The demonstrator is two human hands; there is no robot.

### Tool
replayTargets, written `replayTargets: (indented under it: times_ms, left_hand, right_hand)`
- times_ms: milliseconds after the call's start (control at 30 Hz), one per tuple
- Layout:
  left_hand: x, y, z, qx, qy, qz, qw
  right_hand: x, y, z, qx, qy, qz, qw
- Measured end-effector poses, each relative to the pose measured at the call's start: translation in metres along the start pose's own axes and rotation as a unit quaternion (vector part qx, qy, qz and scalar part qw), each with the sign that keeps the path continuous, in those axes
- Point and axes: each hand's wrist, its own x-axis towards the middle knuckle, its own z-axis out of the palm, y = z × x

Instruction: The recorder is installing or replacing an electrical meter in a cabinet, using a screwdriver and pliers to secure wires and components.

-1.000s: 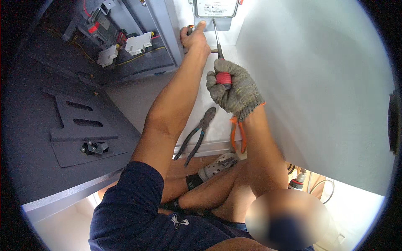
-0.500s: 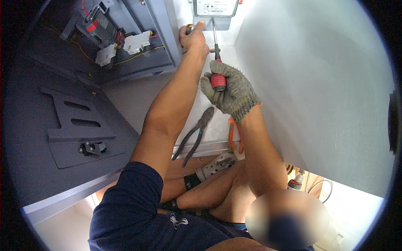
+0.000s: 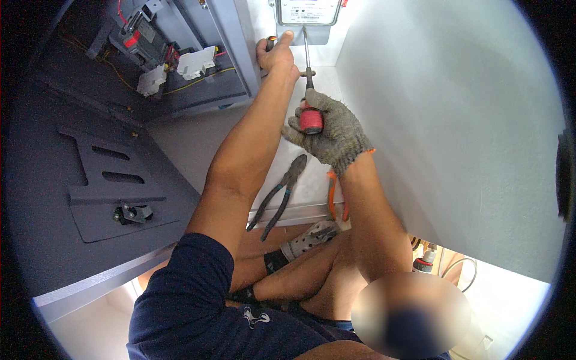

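My right hand (image 3: 336, 129), in a grey-green knitted glove, holds a screwdriver (image 3: 311, 120) by its red and black handle. Its shaft points up, and the tip meets the lower edge of an electricity meter (image 3: 308, 12) with a white face. My bare left hand (image 3: 278, 55) is just below and left of the meter, thumb raised and fingers curled round something dark with a bit of orange and yellow, mostly hidden. Below the hands lie dark-handled pliers (image 3: 288, 180) and an orange-handled tool (image 3: 333, 195), partly covered by my right forearm.
On the left, an open grey metal cabinet (image 3: 240, 54) holds a breaker (image 3: 144, 39) and white modules (image 3: 196, 62) with wires. A dark panel with a latch (image 3: 133, 213) stands nearer. A pale grey panel (image 3: 444, 132) bounds the right side. A power tool (image 3: 425, 259) is at lower right.
My right hand has turned slightly on the screwdriver handle, and its lower fingers have opened out to the left. The handle has tipped a little leftward. My left hand stays in place.
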Motion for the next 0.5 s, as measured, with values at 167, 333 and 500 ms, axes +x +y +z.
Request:
replayTargets:
  times_ms: [167,333,500]
  left_hand:
    - [0.002,-0.004,0.003,0.013,-0.017,0.008,1.0]
    - [-0.002,0.002,-0.001,-0.012,-0.023,-0.004,1.0]
    - [0.004,0.0,0.0,0.018,-0.008,-0.004,1.0]
  right_hand:
    - [0.018,-0.001,-0.028,-0.163,-0.02,-0.13,0.978]
    - [0.0,0.003,0.002,-0.078,0.025,-0.035,0.996]
    - [-0.007,0.003,0.008,-0.061,0.046,-0.044,0.996]
